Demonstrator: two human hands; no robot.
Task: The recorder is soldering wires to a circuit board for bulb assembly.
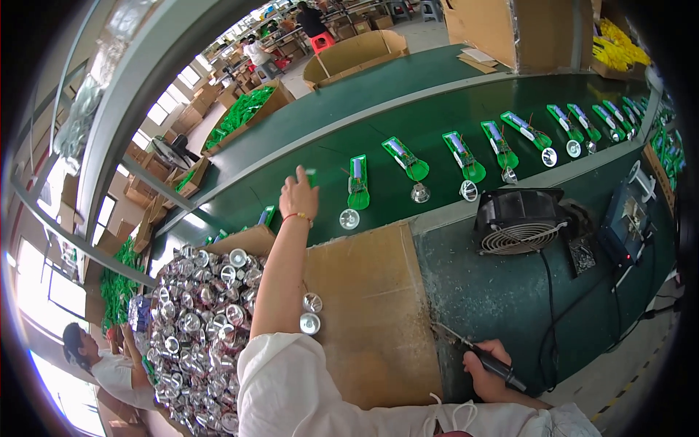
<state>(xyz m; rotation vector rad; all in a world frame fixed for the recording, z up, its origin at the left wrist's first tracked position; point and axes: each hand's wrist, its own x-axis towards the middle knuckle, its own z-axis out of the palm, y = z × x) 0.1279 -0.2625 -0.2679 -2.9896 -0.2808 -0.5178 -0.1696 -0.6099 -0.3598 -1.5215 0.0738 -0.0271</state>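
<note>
My left hand [297,200] reaches over the green belt, its fingers around a green flashlight housing [312,176], most of which the hand hides. My right hand [489,370] is closed on the black handle of a soldering iron [501,369]; its metal tip points left over the edge of a brown work board [371,313]. Two silvery reflector cups [310,323] lie by my left forearm. Just right of my left hand, an open green housing [357,182] with a battery lies on the belt, a reflector [349,218] at its lower end.
More housings with reflectors line the belt [429,149] to the right. A heap of reflectors [211,328] lies left of my arm. A black fan [520,222], cables and a blue soldering station [628,222] stand right. A co-worker [109,364] sits at the lower left.
</note>
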